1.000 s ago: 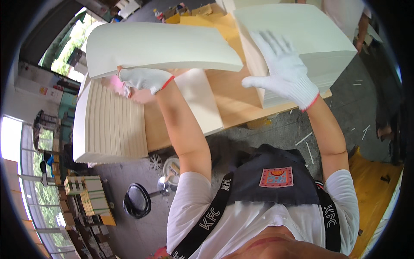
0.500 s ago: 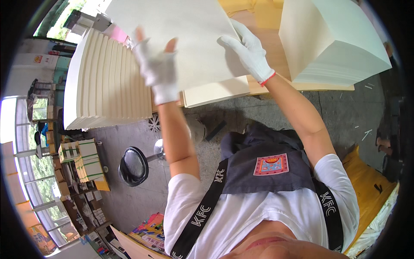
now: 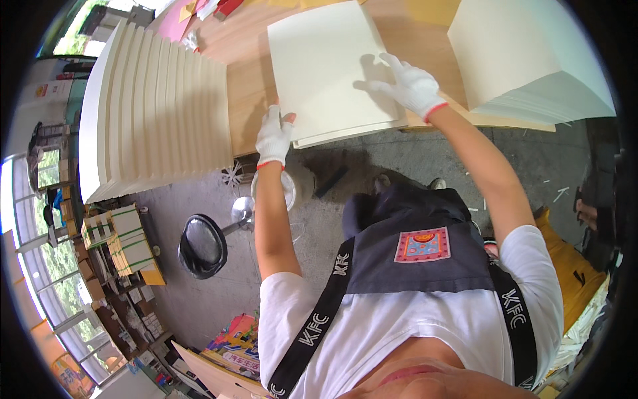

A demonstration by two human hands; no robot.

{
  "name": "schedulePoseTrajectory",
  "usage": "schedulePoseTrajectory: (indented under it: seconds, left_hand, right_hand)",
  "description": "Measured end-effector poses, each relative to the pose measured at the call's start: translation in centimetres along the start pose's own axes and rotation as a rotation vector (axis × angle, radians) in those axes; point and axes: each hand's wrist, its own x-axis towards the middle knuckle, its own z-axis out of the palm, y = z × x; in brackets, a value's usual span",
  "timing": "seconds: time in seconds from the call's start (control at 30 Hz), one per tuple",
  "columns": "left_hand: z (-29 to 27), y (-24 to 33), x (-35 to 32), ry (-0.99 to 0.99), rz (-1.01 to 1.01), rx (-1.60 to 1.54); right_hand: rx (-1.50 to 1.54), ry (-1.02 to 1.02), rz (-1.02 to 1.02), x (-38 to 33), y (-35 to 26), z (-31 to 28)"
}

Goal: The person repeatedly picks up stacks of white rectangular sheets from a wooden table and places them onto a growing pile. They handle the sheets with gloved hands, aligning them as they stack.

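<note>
A small pile of cream paper sheets lies flat on the wooden table, hanging a little over its near edge. My left hand, in a white glove with a red cuff, rests at the pile's near left corner, fingers against its edge. My right hand, gloved the same, lies flat with spread fingers on the pile's right side. A tall fanned stack of cream sheets stands to the left, and another thick stack to the right.
Coloured paper lies at the table's far left. Below the table edge is a concrete floor with a round black stool and a metal stand. Bundled paper stacks sit on the floor at left.
The sheets I held up in the air have come down flat onto the table. Both hands have moved down with them and now rest on the pile.
</note>
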Motion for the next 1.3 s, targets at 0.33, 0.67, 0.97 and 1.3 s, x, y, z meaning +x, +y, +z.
schedulePoseTrajectory:
  seconds: [0.33, 0.67, 0.97, 1.3]
  left_hand:
    - [-0.5, -0.7, -5.5, -0.022, 0.167, 0.168]
    - [0.0, -1.9, -5.7, 0.029, 0.247, 0.140]
    - [0.1, -2.7, -5.0, 0.042, 0.322, 0.162]
    - [0.0, -2.4, -5.1, 0.023, 0.320, 0.202]
  right_hand:
    - [-0.027, -0.031, -0.305, -5.9, 1.1, 3.5]
    - [0.141, 0.081, -0.354, -6.8, 2.6, 5.1]
    - [0.137, 0.221, -0.488, -6.6, 4.3, 6.9]
    - [0.132, 0.318, -0.556, -6.2, 4.9, 8.1]
